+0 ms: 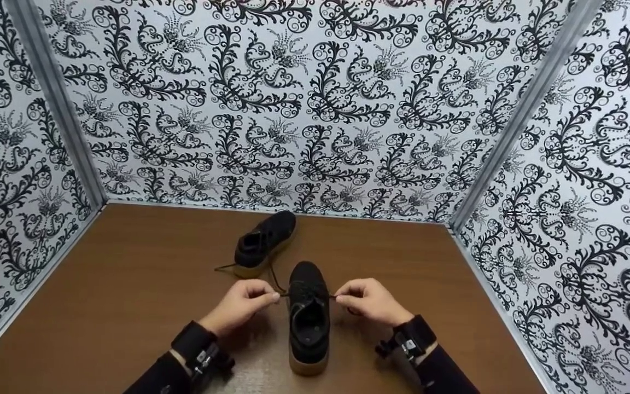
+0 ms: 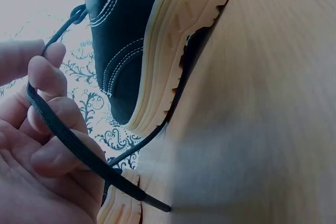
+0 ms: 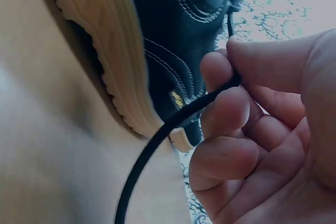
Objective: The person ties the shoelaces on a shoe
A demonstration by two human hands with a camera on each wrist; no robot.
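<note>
A black shoe (image 1: 307,276) with a tan sole stands upright on the table between both hands, its toe pointing away from me. On its left side, my left hand (image 1: 241,303) pinches a dark shoelace (image 2: 68,137) between thumb and index finger. That lace's loose end hangs across the curled fingers in the left wrist view. My right hand (image 1: 372,301) pinches the opposite lace end (image 3: 152,153) to the right of the shoe, and its tail curves downward. Both laces run out sideways from the shoe's upper. A small knot or crossing (image 2: 79,13) shows over the tongue area.
Behind and to the left, a matching black shoe (image 1: 274,227) lies angled on the brown table (image 1: 145,273), with a loose lace (image 1: 225,268) trailing from it. Patterned white-and-black panels (image 1: 304,98) enclose the back and sides, joined by grey metal posts (image 1: 58,109).
</note>
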